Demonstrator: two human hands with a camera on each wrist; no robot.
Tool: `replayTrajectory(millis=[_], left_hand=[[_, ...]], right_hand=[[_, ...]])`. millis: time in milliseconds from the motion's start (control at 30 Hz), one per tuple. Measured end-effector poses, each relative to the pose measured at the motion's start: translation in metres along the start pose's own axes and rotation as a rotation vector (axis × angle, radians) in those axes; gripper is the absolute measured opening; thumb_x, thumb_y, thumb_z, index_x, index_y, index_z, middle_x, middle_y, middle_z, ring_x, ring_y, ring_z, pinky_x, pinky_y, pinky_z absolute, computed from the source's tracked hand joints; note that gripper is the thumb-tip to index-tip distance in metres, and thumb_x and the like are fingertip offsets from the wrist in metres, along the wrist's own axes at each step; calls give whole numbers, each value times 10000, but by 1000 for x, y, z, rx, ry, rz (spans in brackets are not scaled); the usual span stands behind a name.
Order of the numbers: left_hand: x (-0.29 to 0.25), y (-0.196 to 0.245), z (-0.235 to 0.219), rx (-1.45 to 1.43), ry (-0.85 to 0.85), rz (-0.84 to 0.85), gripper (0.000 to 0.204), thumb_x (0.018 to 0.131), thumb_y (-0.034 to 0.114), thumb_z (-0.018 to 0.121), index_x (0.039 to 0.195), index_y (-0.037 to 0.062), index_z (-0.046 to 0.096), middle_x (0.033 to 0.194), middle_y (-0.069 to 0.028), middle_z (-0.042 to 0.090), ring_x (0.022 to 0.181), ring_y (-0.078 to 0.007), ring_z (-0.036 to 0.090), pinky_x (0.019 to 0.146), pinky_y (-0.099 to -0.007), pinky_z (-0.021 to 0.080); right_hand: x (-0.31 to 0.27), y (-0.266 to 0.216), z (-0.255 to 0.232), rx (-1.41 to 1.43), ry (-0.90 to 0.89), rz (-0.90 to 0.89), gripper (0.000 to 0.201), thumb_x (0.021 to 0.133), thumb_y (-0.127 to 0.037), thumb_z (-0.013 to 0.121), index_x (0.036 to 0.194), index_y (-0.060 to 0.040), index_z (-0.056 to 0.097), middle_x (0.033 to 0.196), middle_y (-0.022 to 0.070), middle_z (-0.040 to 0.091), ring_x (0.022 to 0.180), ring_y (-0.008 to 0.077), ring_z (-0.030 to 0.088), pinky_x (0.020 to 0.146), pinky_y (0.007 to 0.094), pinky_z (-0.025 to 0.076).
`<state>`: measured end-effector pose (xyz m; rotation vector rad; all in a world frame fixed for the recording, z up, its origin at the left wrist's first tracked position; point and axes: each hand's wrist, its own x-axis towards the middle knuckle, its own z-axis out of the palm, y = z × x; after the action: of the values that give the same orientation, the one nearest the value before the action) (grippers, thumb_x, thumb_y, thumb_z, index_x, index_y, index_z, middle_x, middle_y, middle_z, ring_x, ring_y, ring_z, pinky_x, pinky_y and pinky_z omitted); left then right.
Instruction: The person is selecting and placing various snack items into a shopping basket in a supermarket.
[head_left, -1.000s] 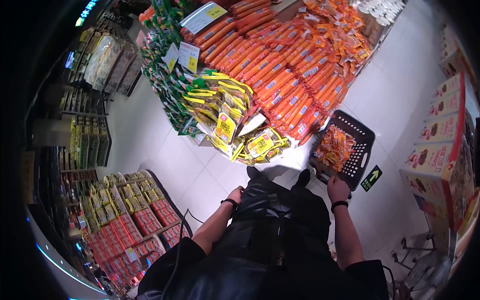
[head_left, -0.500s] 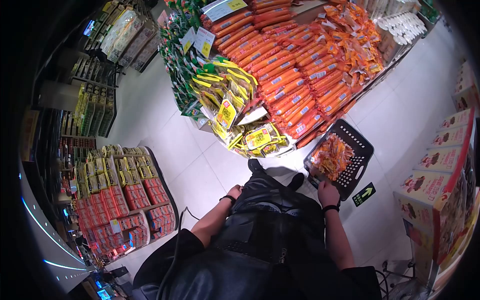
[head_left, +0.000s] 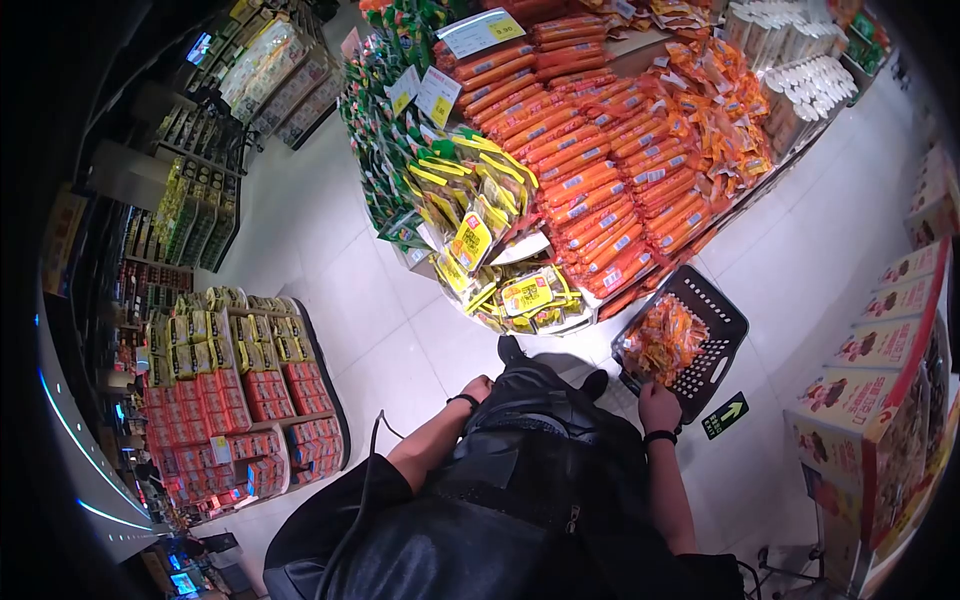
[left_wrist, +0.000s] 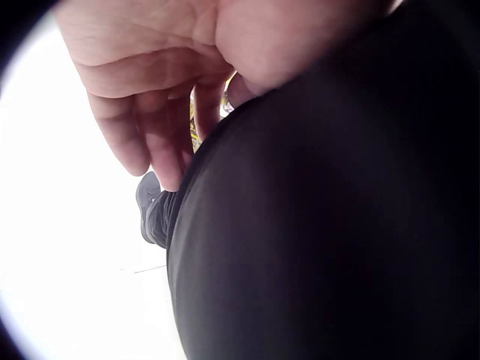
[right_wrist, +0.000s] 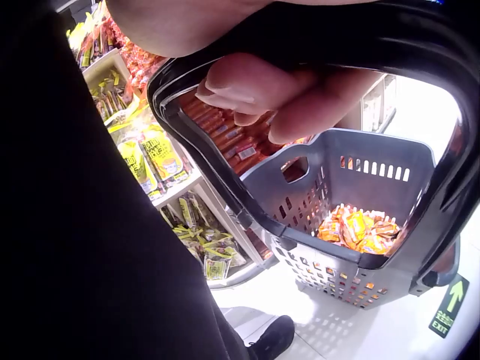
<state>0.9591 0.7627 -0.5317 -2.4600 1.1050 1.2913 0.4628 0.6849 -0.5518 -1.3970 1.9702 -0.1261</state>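
A dark shopping basket (head_left: 722, 345) hangs beside the right leg, with orange packets (head_left: 665, 335) piled inside. The right hand (head_left: 659, 408) grips its black handle; in the right wrist view the fingers of this hand (right_wrist: 259, 94) curl round the handle, above the basket (right_wrist: 382, 150) and its orange packets (right_wrist: 360, 231). At the left thigh hangs the left hand (head_left: 478, 388), holding nothing. The left wrist view shows the left hand (left_wrist: 161, 82) with loosely bent fingers against the dark clothing (left_wrist: 300, 225).
Ahead stands a display of orange sausage packs (head_left: 590, 190) and yellow-edged bags (head_left: 530, 292). Stacked cartons (head_left: 850, 400) are on the right, and a low shelf of red and yellow packs (head_left: 230, 380) on the left. A green exit sign (head_left: 726, 415) lies on the floor.
The head view has shifted, so the display sits further right and the cartons lower. The right hand still grips the basket's handle, and the left hand stays by the thigh.
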Motion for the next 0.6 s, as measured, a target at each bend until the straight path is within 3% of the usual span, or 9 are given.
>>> replayTrajectory(millis=[367, 600], left_hand=[[24, -37, 5, -72, 63, 9, 475, 1052, 384, 553, 1265, -5, 726, 1271, -311, 742, 1266, -445, 688, 1086, -483, 530], [32, -57, -3, -120, 82, 16, 480, 1050, 387, 565, 1248, -19, 730, 1271, -293, 748, 1246, -439, 695, 1071, -470, 536]], right_hand=[[-3, -5, 3, -35, 69, 12, 448, 1051, -425, 504, 951, -88, 783, 869, 231, 773, 850, 478, 757, 783, 603, 603], [-3, -9, 1, -51, 8, 66, 470, 1058, -459, 499, 980, -87, 775, 924, 238, 772, 918, 478, 751, 832, 597, 585]])
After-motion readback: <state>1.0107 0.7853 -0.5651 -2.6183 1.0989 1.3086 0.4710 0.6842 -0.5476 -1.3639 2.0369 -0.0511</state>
